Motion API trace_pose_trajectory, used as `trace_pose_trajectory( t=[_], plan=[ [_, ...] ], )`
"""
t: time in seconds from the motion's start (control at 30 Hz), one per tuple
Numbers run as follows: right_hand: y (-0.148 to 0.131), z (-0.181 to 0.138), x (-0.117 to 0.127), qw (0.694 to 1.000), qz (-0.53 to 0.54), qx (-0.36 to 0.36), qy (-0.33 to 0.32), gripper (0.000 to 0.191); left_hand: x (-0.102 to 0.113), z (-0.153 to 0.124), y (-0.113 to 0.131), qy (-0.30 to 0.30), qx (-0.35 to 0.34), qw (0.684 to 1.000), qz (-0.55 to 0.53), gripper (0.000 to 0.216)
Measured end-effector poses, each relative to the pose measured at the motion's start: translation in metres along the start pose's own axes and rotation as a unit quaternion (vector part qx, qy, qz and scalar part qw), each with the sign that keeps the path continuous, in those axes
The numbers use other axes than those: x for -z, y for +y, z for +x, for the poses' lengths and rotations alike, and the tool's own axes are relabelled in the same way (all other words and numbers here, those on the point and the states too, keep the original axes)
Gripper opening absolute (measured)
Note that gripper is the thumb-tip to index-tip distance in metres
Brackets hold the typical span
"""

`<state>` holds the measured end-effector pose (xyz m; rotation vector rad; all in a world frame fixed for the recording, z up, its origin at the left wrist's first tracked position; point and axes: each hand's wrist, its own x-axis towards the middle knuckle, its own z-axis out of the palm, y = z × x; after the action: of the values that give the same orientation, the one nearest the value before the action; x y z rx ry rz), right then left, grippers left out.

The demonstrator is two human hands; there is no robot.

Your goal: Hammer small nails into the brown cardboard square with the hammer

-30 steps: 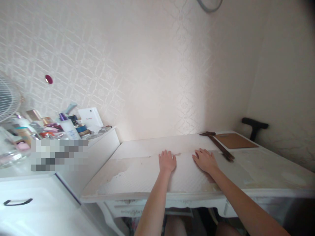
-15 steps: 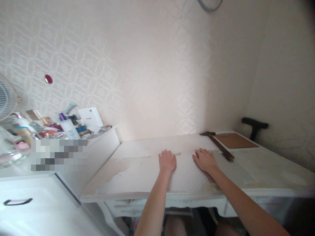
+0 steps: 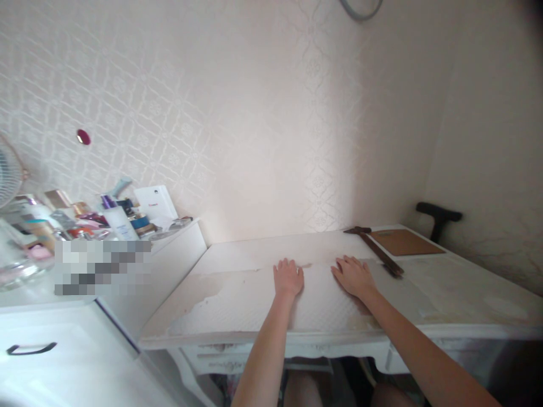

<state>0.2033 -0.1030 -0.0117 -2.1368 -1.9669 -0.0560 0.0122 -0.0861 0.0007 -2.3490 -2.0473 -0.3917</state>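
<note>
Both my hands rest palm down on a worn white desk (image 3: 246,308) with patchy, peeling paint. My left hand (image 3: 289,277) lies near the middle of the desktop, its fingers stretched forward and nothing in it. A short way to the right, my right hand (image 3: 353,276) lies flat with its fingers spread, also holding nothing. Just beyond it a hammer (image 3: 376,249) lies slantwise, its dark head toward the wall and its handle end toward me. Beside the hammer is a flat brown board (image 3: 407,242).
At left stands a white cabinet (image 3: 169,265) crowded with bottles (image 3: 120,221), jars and a white box (image 3: 155,202). A fan (image 3: 9,172) shows at the left edge. A black T-shaped handle (image 3: 439,213) rises behind the desk's right side. Patterned wall closes off the back.
</note>
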Motion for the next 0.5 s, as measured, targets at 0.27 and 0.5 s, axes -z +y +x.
trace_pose_trajectory(
  t=[0.27,0.5],
  plan=[
    [-0.0004,-0.0002,0.0004,1.0,0.0,0.002,0.001,0.048,0.0022,-0.0008,0.001,0.0,0.001,1.0,0.002,0.047],
    [-0.0007,-0.0007,-0.0001,1.0,0.002,0.001,0.002,0.049,0.0019,-0.0009,0.0012,-0.002,0.003,1.0,0.002,0.047]
  ],
)
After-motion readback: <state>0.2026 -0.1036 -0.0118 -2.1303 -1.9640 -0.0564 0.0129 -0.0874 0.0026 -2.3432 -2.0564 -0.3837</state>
